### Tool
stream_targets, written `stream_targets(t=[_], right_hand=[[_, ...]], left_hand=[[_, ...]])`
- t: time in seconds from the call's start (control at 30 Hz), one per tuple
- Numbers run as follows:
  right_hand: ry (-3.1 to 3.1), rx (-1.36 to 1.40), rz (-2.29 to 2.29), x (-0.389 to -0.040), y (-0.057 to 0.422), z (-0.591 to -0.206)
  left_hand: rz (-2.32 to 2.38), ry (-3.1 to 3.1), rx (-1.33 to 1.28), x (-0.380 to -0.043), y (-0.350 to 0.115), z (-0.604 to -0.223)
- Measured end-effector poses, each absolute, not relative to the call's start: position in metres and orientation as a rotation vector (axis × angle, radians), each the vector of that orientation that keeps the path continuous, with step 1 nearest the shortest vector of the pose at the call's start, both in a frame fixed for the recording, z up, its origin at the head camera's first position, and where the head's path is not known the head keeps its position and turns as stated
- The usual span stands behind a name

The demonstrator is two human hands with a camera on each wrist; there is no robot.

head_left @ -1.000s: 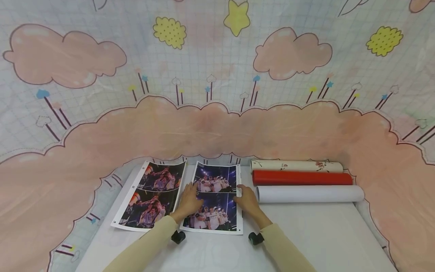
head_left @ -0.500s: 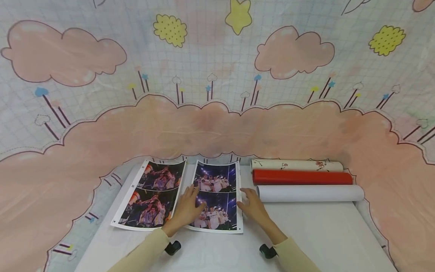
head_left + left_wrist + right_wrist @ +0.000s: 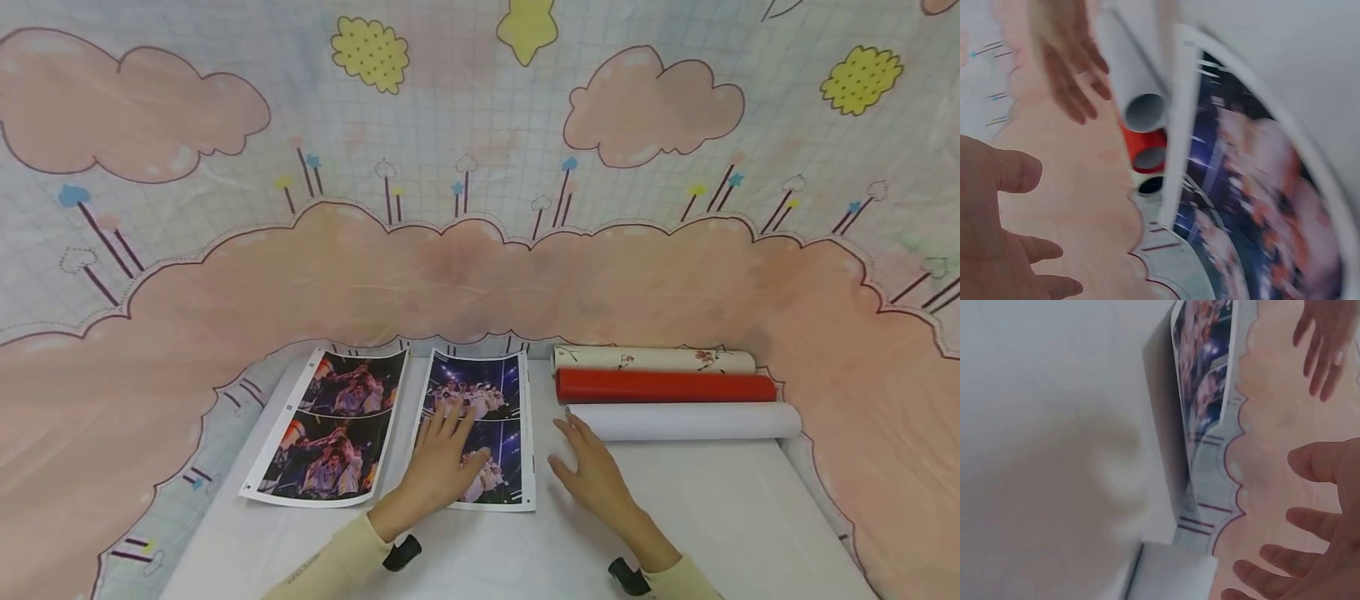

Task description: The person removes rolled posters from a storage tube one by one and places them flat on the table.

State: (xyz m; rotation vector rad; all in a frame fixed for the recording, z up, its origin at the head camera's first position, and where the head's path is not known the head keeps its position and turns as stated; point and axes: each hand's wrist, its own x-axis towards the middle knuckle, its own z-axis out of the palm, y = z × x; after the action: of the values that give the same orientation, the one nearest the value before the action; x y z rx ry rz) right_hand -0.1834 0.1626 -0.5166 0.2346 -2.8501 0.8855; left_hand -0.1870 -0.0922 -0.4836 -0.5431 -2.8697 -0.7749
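Observation:
In the head view my left hand point(image 3: 442, 462) is over the right-hand photo sheet point(image 3: 487, 379), which carries two group pictures on a blue stage. Its fingers are spread, and it covers the sheet's lower left part. My right hand point(image 3: 596, 475) is off to the right of that sheet, fingers loosely extended, fingertips close to the left end of the white roll point(image 3: 682, 422). Neither palm holds anything. In the right wrist view, the sheet's edge point(image 3: 1175, 394) casts a dark shadow. Another photo sheet point(image 3: 330, 433), with two reddish stage pictures, lies on the left.
Behind the white roll lie a red roll point(image 3: 663, 386) and a cream flower-patterned roll point(image 3: 652, 360). All rest on the white table point(image 3: 720, 517). A patterned cloth point(image 3: 480, 283) with clouds rises behind the table and along its sides. Small black cameras are worn on both wrists.
Both hands were at the sides of the right-hand sheet. My right hand has drawn away to the right, and my left hand has shifted right, over the sheet. The sheets stay in place.

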Motion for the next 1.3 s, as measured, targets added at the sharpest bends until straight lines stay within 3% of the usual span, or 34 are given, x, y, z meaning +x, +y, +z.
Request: stream_targets(t=[0.57,0.97,1.3], right_hand=[[-2.756,0.410,0.597,-0.223,0.216,-0.499],[-2.826,0.333,0.509,-0.260,0.254,-0.509],[-2.831,0.291,0.522,-0.283,0.270,-0.516]], left_hand=[[-1.457,-2.808,-0.484,-0.232,-0.037,-0.472],[-1.871,-2.646,-0.222,-0.264,-0.009,-0.491],[-2.069,-2.510,-0.193,-0.292,0.017,-0.504]])
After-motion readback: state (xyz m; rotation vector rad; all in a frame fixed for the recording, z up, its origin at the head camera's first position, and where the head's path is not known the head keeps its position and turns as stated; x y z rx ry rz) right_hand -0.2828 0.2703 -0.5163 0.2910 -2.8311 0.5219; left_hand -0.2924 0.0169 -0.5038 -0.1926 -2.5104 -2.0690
